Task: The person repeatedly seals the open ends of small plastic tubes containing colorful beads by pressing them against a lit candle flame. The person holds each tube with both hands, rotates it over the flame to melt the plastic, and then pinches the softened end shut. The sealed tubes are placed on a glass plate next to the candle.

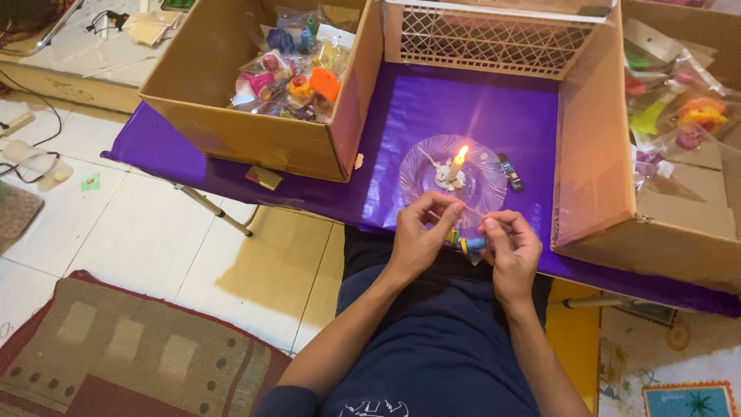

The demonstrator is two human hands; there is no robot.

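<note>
Head view: the left hand (421, 232) and right hand (511, 249) were close together over the near edge of the table (154, 150), which was covered in a purple sheet. Between them they held a small clear packet (468, 244) with coloured toy pieces inside. The left thumb and forefinger were pinched shut on its top edge, and the right fingers were closed on the other end. The packet hung just above the person's lap, on the near side of the plate (417, 181) and below the flame.

A lit candle (457, 164) stood upright in the middle of the clear glass plate. A small dark object (510, 173) lay just beside the plate on its right; what it was could not be told. An open cardboard box (255, 139) to the left held many bagged toys, and a second box (610, 177) to the right held more. A white lattice basket (494, 38) stood behind the plate, between the boxes.

As a judgement, the step in hand was stretching the packet's open edge taut between the two pinches, close to the candle. Bringing that edge to the flame would call for a steady, level hold and a brief touch, with the fingertips kept well to either side of the heat. The film would likely soften quickly.
</note>
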